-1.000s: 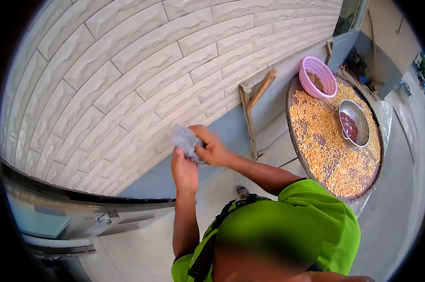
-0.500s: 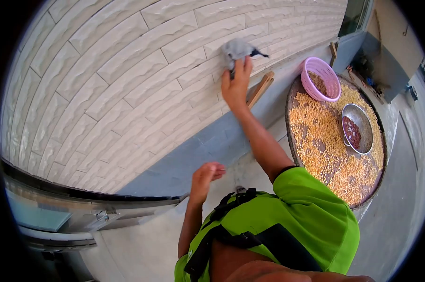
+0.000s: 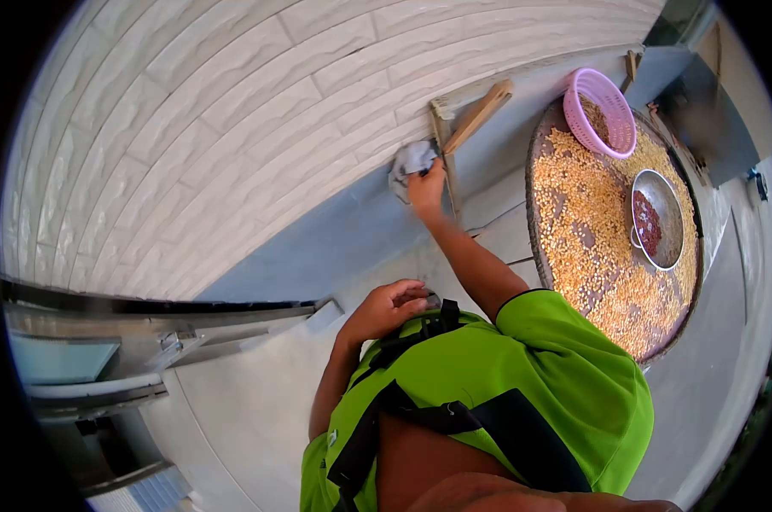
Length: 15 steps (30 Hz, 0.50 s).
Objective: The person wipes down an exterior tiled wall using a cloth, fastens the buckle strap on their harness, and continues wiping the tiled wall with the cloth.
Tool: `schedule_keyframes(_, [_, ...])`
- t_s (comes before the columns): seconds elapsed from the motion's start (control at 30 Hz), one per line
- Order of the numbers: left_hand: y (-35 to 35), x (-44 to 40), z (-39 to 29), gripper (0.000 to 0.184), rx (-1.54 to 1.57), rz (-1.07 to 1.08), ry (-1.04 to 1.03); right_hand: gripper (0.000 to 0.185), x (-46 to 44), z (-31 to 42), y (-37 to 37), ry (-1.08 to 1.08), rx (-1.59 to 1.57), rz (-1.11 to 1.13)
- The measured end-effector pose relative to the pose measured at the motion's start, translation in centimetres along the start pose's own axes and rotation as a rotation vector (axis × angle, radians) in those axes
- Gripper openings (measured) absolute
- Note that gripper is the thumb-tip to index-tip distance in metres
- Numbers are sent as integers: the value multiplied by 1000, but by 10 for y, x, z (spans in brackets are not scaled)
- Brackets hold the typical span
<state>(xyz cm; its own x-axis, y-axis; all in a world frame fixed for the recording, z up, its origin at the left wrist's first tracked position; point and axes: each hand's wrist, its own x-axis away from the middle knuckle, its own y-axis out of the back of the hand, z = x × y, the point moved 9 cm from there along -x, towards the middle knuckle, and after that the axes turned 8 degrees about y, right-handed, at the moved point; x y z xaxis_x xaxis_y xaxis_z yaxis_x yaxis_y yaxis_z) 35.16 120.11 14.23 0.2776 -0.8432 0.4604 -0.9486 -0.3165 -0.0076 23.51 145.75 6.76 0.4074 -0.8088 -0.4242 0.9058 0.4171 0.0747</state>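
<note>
A grey cloth (image 3: pixel 410 162) is bunched in my right hand (image 3: pixel 429 186), whose fingers are closed on it. The cloth lies against the lower wall, about where the white brick-patterned tiles (image 3: pixel 258 145) meet the blue-grey band (image 3: pixel 318 226). Beside it on the right, a wooden stick (image 3: pixel 480 115) leans within a shallow framed edge of the wall. My left hand (image 3: pixel 390 309) hangs in front of my waist, loosely curled with nothing visible in it, close to the green shirt (image 3: pixel 522 375).
A large round tray (image 3: pixel 533 213) of yellow kernels stands to the right. On it rest a pink plastic basket (image 3: pixel 574 111) and a metal pan (image 3: pixel 672 226) with dark red bits. A glass-topped ledge (image 3: pixel 62 358) lies at the lower left.
My right hand has moved down the wall with the cloth, from the white tiles to the blue-grey band. My left hand has come nearer my waist. The view has shifted slightly.
</note>
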Motion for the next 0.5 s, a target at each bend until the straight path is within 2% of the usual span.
schedule_keyframes(0.03, [1, 6, -1, 47, -12, 1, 5, 39, 0, -1, -6, 0, -6, 18])
schedule_keyframes(0.1, [7, 20, 0, 44, -12, -26, 8, 40, 6, -8, -13, -132, -83, -99])
schedule_keyframes(0.13, [3, 26, 0, 41, -12, 18, -8, 40, 6, -7, -27, -129, -98, -69])
schedule_keyframes(0.2, [0, 43, -4, 34, -118, 89, -65, 43, 15, -3, -46, -117, -231, -162])
schedule_keyframes(0.23, [9, 51, -1, 34, -102, 46, -65, 43, 22, 8, -55, -119, -251, -121])
schedule_keyframes(0.3, [3, 70, 10, 34, -190, 193, -74, 45, 32, 30, -67, -161, -187, 25])
schedule_keyframes(0.37, [15, 90, 18, 33, -179, 135, -67, 44, 41, 37, -88, -141, -370, 55])
schedule_keyframes(0.5, [34, 139, 41, 33, -170, 81, -74, 40, 42, 68, -102, -136, -504, 14])
